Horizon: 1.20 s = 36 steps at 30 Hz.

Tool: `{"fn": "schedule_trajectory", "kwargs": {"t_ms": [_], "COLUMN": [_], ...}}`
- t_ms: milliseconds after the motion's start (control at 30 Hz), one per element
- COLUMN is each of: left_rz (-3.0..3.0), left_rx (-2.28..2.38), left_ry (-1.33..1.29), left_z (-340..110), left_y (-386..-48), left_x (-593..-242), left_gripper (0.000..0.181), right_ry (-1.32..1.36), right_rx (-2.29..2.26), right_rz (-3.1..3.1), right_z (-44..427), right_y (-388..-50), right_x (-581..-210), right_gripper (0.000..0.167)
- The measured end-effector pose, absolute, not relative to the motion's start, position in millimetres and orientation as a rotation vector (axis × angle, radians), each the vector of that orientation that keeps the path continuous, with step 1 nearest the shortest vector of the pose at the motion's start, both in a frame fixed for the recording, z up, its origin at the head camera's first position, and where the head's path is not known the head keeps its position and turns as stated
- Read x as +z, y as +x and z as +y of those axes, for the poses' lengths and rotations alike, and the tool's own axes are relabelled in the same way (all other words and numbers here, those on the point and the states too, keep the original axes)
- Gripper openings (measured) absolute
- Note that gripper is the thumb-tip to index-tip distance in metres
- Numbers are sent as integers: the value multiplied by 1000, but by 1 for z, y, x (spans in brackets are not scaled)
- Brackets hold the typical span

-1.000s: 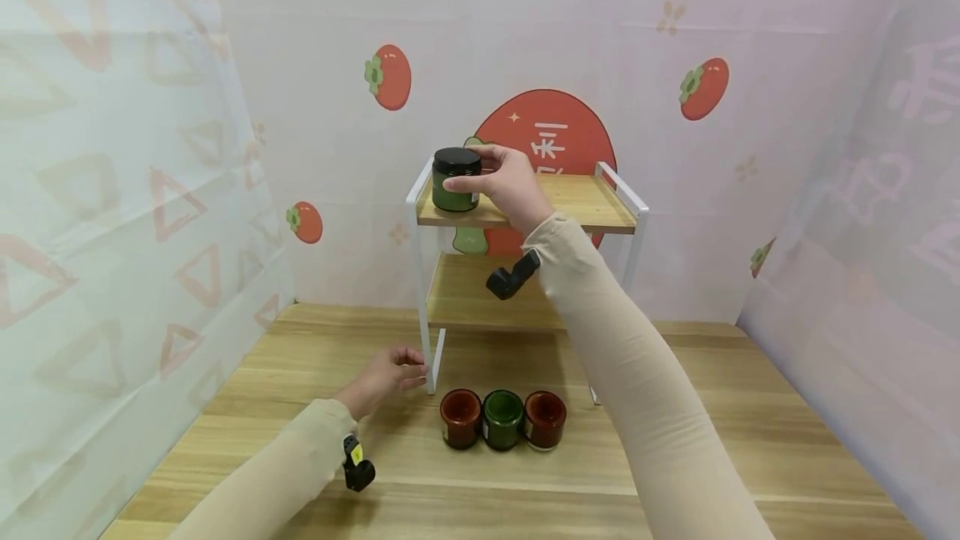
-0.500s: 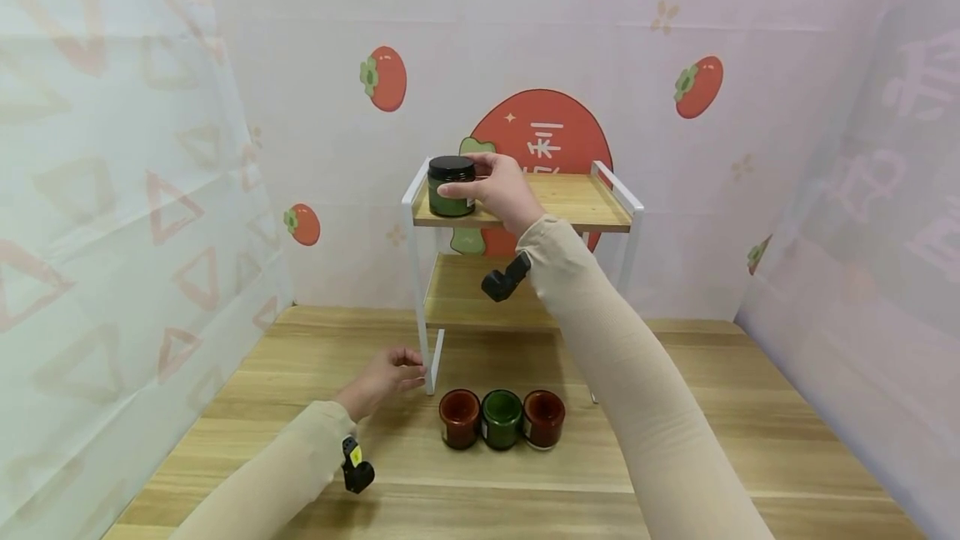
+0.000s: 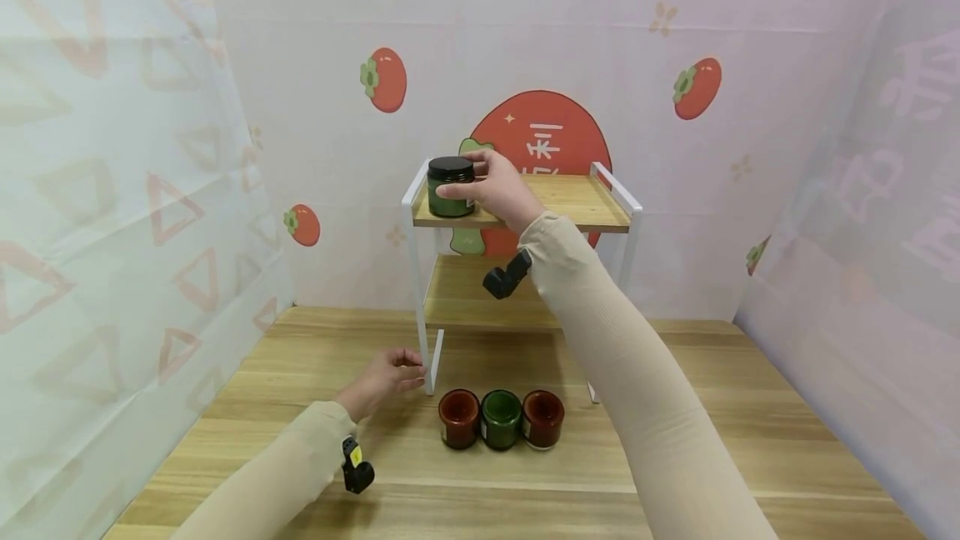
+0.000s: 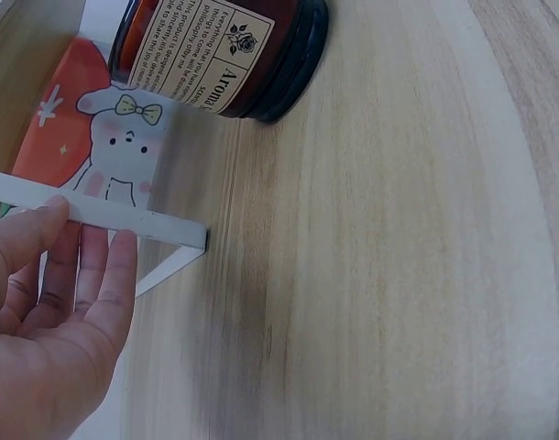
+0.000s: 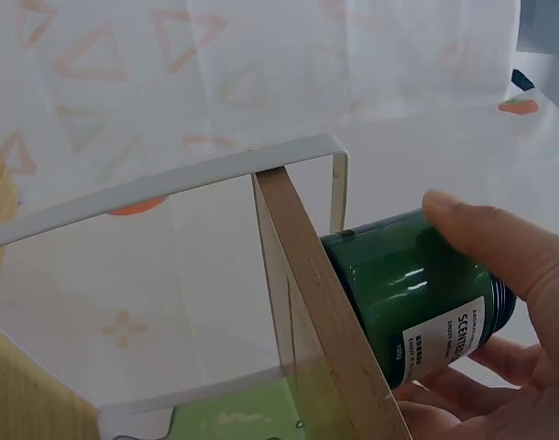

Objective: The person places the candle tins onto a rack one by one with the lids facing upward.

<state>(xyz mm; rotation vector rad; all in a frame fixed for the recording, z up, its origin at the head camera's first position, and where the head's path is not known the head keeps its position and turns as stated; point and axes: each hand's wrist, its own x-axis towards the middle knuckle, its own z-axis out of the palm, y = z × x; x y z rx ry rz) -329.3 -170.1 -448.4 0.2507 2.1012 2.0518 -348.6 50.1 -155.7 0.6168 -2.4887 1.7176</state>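
In curled grip of right hand [image 3: 504,190]: green jar [image 3: 442,175], upright at left end of wooden top shelf [image 3: 570,197]. In pinch of left hand [image 3: 382,379]: white shelf leg [image 3: 418,298]. Below: wood-grain bench [image 3: 480,502]. Behind: fruit-printed sheeting [image 3: 525,48].

From the head I look forward and down at the shelf rack [image 3: 577,197]; my wrist views, rolled sideways, sit close: left at its white leg [image 4: 137,220], right at the black-lidded green jar [image 5: 399,284], both also in the head view.
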Motion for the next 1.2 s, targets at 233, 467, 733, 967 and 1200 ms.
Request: {"fn": "schedule_trajectory", "kwargs": {"t_ms": [233, 467, 733, 967, 1200], "left_rz": [2100, 2089, 2105, 2098, 2103], "left_rx": [2043, 2039, 2011, 2024, 2023], "left_ry": [249, 253, 270, 256, 252], "left_z": [-170, -172, -173, -170, -169], "left_y": [-329, -330, -327, -327, -326], "left_x": [-447, -447, -446, -445, -445], "left_gripper": [10, 10, 12, 12, 12], "right_ry": [659, 713, 755, 812, 852], "right_rx": [1718, 1722, 1716, 1706, 1790], "right_rz": [-2422, -2334, -2258, -2166, -2037], "right_z": [55, 66, 77, 84, 97], "right_y": [-347, -342, -336, -327, -314], "right_x": [-157, -155, -156, -160, -170], "right_gripper": [74, 65, 57, 52, 49]}}
